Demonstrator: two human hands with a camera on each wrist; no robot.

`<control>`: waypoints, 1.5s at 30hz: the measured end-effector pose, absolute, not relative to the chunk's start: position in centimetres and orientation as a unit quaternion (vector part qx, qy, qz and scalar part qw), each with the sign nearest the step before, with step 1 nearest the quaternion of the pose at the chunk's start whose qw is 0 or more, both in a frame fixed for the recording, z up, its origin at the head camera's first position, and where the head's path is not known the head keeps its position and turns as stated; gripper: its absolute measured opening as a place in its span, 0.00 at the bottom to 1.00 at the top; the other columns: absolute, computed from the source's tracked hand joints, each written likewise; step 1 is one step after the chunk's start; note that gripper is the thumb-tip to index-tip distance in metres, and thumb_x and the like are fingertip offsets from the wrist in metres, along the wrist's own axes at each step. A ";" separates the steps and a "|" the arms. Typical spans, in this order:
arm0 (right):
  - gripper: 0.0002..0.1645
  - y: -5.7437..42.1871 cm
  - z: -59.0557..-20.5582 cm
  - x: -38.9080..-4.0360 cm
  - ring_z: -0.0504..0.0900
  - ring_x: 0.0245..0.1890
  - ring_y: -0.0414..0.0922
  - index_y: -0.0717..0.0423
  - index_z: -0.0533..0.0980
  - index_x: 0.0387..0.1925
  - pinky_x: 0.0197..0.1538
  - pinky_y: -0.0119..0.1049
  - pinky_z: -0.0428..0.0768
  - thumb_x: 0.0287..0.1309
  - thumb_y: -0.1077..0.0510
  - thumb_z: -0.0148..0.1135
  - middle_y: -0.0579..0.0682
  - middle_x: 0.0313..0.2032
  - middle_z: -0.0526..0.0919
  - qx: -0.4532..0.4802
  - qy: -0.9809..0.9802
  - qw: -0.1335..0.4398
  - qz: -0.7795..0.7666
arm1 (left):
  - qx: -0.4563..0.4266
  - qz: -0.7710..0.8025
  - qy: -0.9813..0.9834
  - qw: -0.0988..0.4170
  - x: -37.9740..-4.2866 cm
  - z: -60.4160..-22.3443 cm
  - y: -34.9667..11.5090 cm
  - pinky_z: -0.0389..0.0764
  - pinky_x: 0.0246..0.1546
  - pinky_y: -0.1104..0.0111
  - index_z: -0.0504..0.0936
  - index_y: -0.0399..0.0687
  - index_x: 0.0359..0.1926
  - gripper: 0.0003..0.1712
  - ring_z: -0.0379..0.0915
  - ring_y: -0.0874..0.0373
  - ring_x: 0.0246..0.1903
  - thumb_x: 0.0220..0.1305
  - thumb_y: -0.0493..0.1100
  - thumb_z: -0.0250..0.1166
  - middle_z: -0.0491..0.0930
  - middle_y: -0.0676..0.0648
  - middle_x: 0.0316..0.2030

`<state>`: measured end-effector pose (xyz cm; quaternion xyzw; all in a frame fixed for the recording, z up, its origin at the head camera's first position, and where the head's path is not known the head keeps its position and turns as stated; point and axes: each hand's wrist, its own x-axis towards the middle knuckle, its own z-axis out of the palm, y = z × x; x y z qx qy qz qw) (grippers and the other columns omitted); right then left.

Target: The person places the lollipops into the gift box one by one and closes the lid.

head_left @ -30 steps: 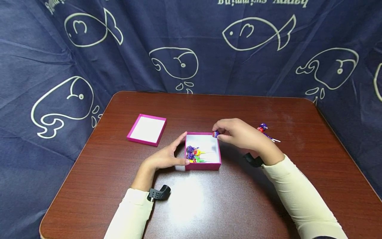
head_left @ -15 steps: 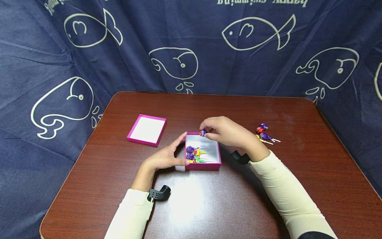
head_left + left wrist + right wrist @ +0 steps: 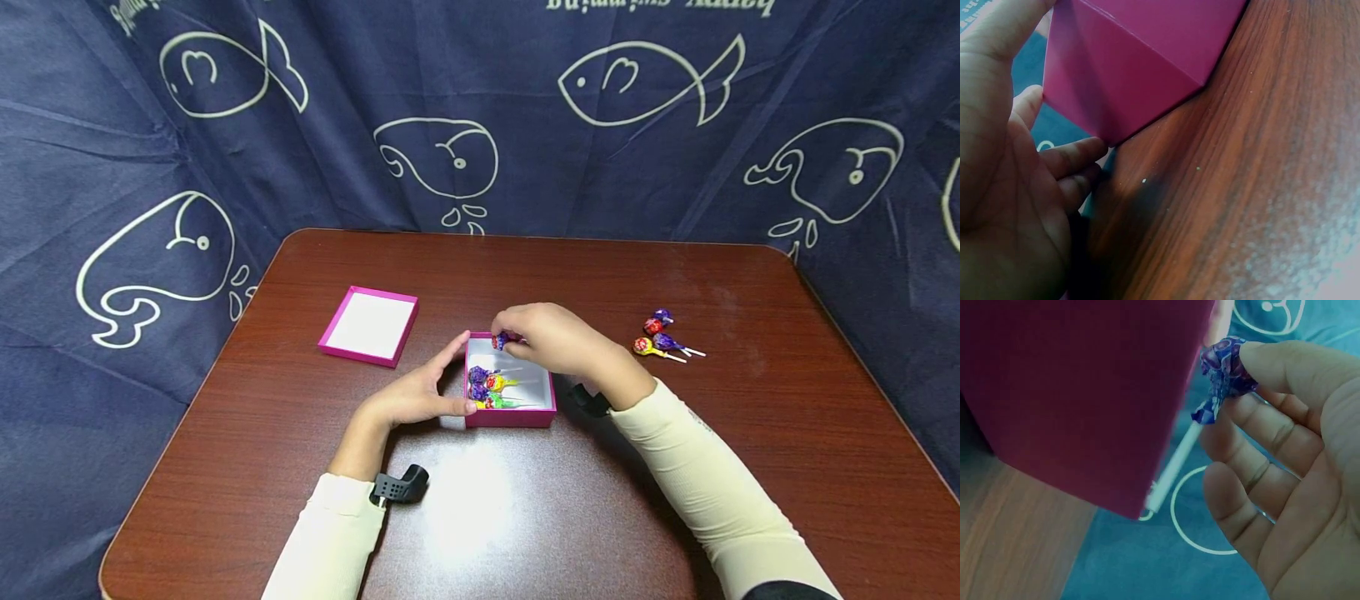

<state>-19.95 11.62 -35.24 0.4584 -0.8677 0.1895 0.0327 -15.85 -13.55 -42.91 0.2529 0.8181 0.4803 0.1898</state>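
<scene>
My left hand [image 3: 411,397] holds the open pink box [image 3: 510,419] at its left side, thumb at the near corner and a finger at the far corner. In the left wrist view its fingertips touch the box wall [image 3: 1129,75]. My right hand [image 3: 561,340] pinches a purple-wrapped lollipop [image 3: 1230,365] by its candy head, over the box's far part. The white stick [image 3: 1175,465] points away beside the wall in the right wrist view. Inside the box, several lollipops in purple, yellow and green wrappers [image 3: 493,383] lie along the left and near sides.
A pink lid [image 3: 369,325] with a white inside lies left of the box. Several loose lollipops [image 3: 664,342] in purple, red and yellow lie at the right. A blue cloth with fish drawings [image 3: 525,183] hangs behind the brown table [image 3: 247,400].
My right hand has carried the lollipop leftward from the box's far right corner, then lowered it toward the far left part. My left hand, box and lid have stayed put.
</scene>
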 end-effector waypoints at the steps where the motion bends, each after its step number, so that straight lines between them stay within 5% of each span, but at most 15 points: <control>1: 0.08 11.5 -35.3 -19.9 0.77 0.32 0.39 0.52 0.81 0.38 0.40 0.39 0.78 0.57 0.65 0.69 0.42 0.34 0.82 0.459 -0.868 0.034 0.185 | 0.253 0.482 0.817 0.190 -15.8 -42.9 -13.5 0.45 0.72 0.49 0.41 0.57 0.80 0.61 0.45 0.50 0.74 0.58 0.49 0.74 0.55 0.43 0.75; 45: 0.08 9.9 -38.3 -19.6 0.69 0.21 0.39 0.48 0.78 0.30 0.26 0.41 0.74 0.52 0.61 0.72 0.39 0.22 0.77 0.447 -0.892 0.021 0.061 | 0.245 0.481 0.819 0.193 -15.9 -42.9 -13.5 0.47 0.72 0.53 0.40 0.59 0.80 0.62 0.45 0.54 0.73 0.58 0.50 0.74 0.54 0.47 0.75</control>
